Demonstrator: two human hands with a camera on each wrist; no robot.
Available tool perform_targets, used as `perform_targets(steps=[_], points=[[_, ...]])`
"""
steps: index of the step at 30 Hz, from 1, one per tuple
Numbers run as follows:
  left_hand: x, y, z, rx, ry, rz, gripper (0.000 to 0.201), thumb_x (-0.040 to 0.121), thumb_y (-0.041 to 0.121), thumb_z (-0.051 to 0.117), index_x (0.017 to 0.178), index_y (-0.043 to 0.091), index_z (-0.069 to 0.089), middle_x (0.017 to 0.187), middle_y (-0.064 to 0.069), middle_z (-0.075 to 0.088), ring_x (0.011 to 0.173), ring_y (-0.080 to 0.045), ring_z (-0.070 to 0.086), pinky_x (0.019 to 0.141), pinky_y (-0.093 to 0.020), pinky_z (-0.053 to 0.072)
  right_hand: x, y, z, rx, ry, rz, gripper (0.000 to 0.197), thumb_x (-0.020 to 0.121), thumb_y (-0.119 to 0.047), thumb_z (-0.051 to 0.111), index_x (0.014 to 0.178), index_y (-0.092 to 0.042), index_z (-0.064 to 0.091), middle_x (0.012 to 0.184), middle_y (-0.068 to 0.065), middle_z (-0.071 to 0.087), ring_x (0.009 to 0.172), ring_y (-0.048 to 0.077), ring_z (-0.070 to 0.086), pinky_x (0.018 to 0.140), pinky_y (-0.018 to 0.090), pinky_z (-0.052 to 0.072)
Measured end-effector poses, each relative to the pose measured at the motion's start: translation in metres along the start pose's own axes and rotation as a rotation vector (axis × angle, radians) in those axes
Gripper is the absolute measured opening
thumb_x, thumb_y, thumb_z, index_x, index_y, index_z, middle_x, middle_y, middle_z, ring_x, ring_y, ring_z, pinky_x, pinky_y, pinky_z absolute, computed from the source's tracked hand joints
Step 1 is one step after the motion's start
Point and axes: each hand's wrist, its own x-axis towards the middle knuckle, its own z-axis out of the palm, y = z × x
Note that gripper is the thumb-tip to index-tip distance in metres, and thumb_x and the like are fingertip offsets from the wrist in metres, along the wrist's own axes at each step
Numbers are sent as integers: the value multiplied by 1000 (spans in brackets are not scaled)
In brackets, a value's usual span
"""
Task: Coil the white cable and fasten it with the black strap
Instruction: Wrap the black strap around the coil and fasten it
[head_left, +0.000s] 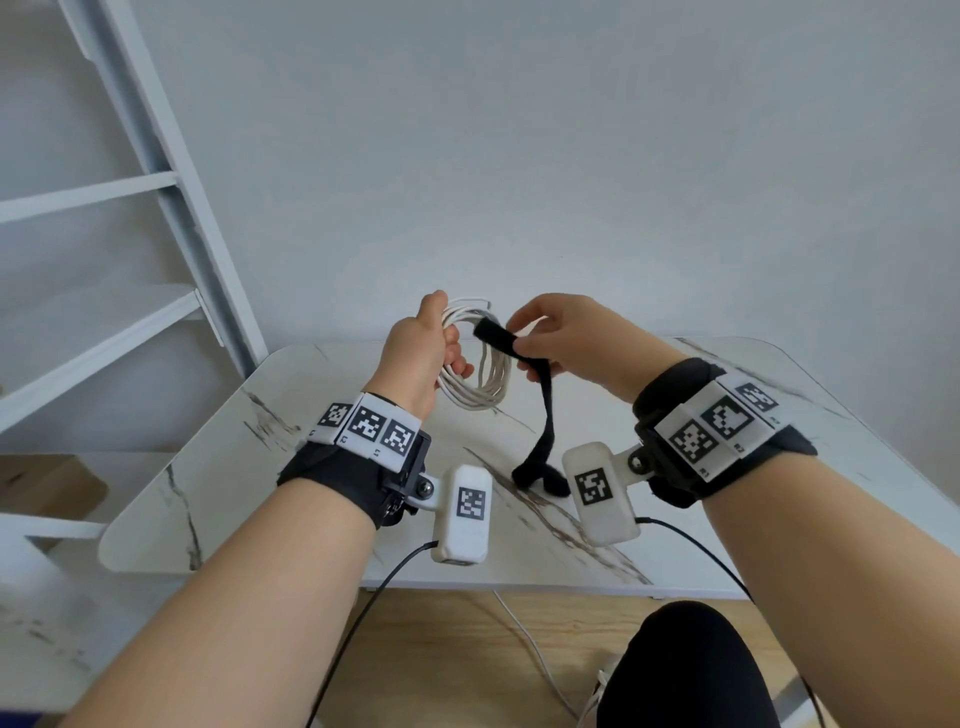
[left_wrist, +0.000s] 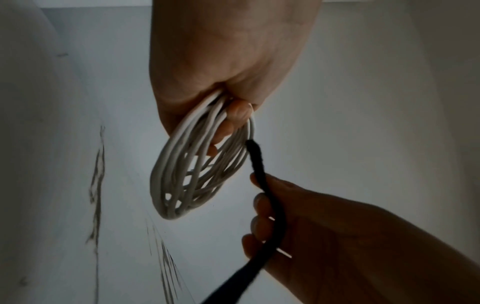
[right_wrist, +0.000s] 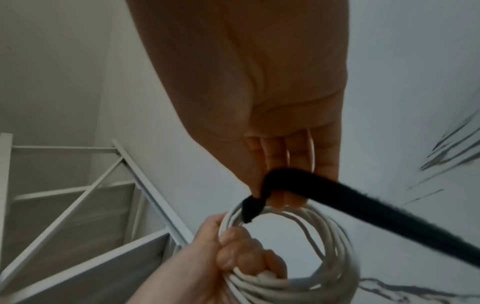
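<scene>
The white cable (head_left: 485, 374) is wound into a coil of several loops, held upright above the table. My left hand (head_left: 421, 353) grips one side of the coil (left_wrist: 197, 176), fingers curled through the ring (right_wrist: 306, 257). My right hand (head_left: 566, 338) pinches the black strap (head_left: 501, 340) near one end, beside the coil's upper right. That strap end (right_wrist: 250, 207) lies against the top of the loops. The rest of the strap (head_left: 543, 415) hangs down and its tail rests on the table. From the left wrist, the strap (left_wrist: 270, 205) runs across my right hand's fingers (left_wrist: 262, 203).
The white marble-patterned table (head_left: 218, 467) lies under both hands. A white ladder-like frame (head_left: 156, 176) leans at the left by the wall. Thin cords (head_left: 535, 654) trail over the wooden floor below the table's front edge, near a black-clad knee (head_left: 685, 670).
</scene>
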Motion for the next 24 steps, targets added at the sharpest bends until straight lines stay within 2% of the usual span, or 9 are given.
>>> perform_targets(steps=[4, 8, 10, 13, 16, 17, 19, 21, 24], points=[[2, 3, -4, 80, 12, 17, 44, 94, 38, 45, 58, 12, 41, 38, 5, 36, 39, -20, 39, 70, -38, 45, 7, 5, 16, -88, 41, 43, 30, 88, -16, 65, 114, -12, 50, 83, 8, 75, 71, 21, 72, 79, 37, 58], [-2, 5, -1, 114, -32, 34, 47, 93, 39, 46, 56, 12, 38, 38, 4, 35, 37, -18, 41, 72, -37, 45, 20, 11, 28, -11, 169, 81, 47, 81, -20, 72, 121, -16, 49, 92, 12, 73, 82, 26, 72, 84, 45, 57], [-5, 7, 2, 151, -54, 53, 47, 94, 39, 46, 56, 12, 37, 39, 4, 35, 42, -20, 40, 69, -33, 45, 25, 12, 31, 43, 189, 107, 59, 77, -14, 75, 129, -16, 48, 97, 15, 71, 86, 29, 72, 85, 47, 57], [-9, 9, 5, 254, -62, 90, 45, 95, 36, 45, 57, 14, 33, 44, 3, 34, 52, -22, 40, 51, -20, 40, 29, 13, 30, 109, 139, 152, 72, 76, 5, 71, 140, -13, 44, 105, 19, 69, 91, 32, 71, 88, 45, 58], [-11, 10, 5, 295, -92, 117, 45, 96, 35, 44, 57, 15, 31, 46, 2, 32, 57, -21, 38, 45, -16, 38, 28, 15, 28, 141, 135, 160, 65, 75, 13, 68, 134, -9, 53, 102, 19, 70, 89, 32, 72, 84, 45, 59], [-12, 11, 6, 304, -99, 123, 45, 96, 35, 44, 58, 15, 31, 46, 1, 31, 57, -21, 38, 47, -17, 39, 27, 16, 28, 137, 147, 155, 60, 75, 13, 68, 129, -8, 56, 100, 19, 71, 86, 32, 73, 82, 46, 60], [-13, 11, 9, 309, -115, 135, 46, 95, 36, 44, 56, 15, 31, 44, 3, 31, 54, -21, 38, 59, -26, 41, 28, 16, 31, 94, 190, 144, 53, 75, 8, 70, 124, -8, 58, 97, 17, 72, 80, 32, 73, 76, 46, 61], [-15, 10, 11, 301, -125, 140, 45, 95, 35, 44, 56, 15, 31, 42, 5, 31, 51, -21, 36, 63, -32, 40, 29, 16, 34, 27, 235, 135, 53, 75, 2, 72, 124, -11, 56, 98, 15, 71, 76, 31, 73, 72, 46, 62], [-15, 10, 14, 301, -130, 140, 45, 95, 35, 45, 56, 14, 34, 42, 4, 32, 53, -22, 38, 62, -27, 42, 28, 16, 35, -128, 313, 91, 55, 75, -8, 72, 126, -15, 51, 101, 9, 68, 83, 29, 71, 76, 43, 59]])
